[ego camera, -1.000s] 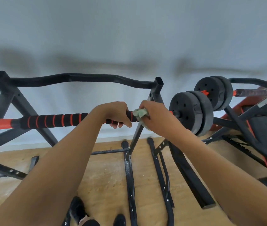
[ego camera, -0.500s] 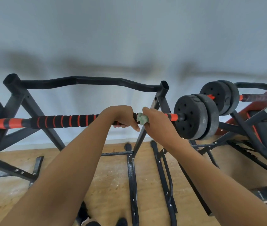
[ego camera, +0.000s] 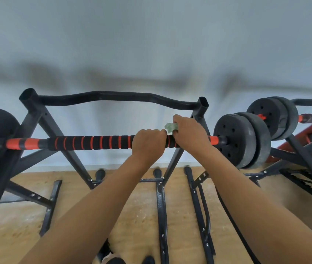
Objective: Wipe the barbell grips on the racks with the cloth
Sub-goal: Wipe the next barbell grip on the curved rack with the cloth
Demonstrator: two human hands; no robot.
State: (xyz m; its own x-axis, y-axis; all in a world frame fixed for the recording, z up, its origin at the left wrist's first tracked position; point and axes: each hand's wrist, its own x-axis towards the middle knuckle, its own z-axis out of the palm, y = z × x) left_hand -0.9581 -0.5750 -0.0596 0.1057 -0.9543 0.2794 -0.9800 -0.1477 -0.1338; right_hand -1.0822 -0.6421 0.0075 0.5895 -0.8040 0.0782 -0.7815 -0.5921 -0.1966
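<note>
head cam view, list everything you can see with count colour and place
barbell grip: 1, black foam with red rings, across the near rack
weight plates: 2 black at its right end, 1 at its left
second barbell: 1, black plates, far right
near rack: 1, black steel, in front of the wall
cloth: 1, pale green, in the right hand at the grip
floor: wooden, below
left hand: grips the grip, centre
right hand: holds the cloth, beside the left hand
</note>
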